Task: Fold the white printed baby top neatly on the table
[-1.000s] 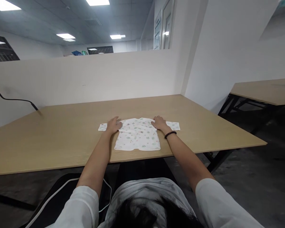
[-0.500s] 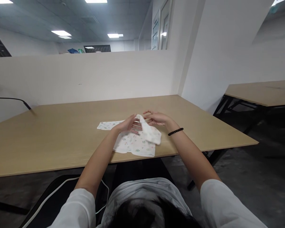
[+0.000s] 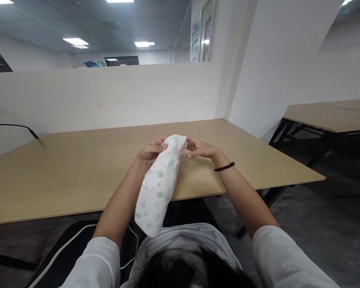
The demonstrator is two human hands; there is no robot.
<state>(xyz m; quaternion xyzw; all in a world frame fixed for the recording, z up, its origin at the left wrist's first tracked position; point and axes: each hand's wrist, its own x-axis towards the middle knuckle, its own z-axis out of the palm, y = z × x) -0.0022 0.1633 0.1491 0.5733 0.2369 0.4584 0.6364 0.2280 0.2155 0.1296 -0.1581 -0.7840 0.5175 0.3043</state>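
Note:
A small white baby shirt (image 3: pixel 157 188) with green animal-face prints hangs lifted over the table's front edge, gathered into a long strip. Its lower end dangles above my lap. My left hand (image 3: pixel 152 150) grips the cloth near its top, thumb on the front and fingers partly hidden behind it. At the top right edge of the cloth is my right hand (image 3: pixel 200 148), its fingers curved loosely and thumb apart. The right fingertips reach the cloth's edge and are partly hidden there. A dark beaded bracelet (image 3: pixel 225 167) circles my right wrist.
The light wooden table (image 3: pixel 78 172) spreads around my hands, with a low white partition (image 3: pixel 132 96) behind it. A black cable (image 3: pixel 18 125) comes in at the left. Another table (image 3: pixel 327 116) stands at the right. A white cord (image 3: pixel 63 248) runs beside my lap.
The baby shirt lay spread on the table with one part raised between my hands. Now it is off the tabletop, bunched and hanging toward me, with my left hand closed on it.

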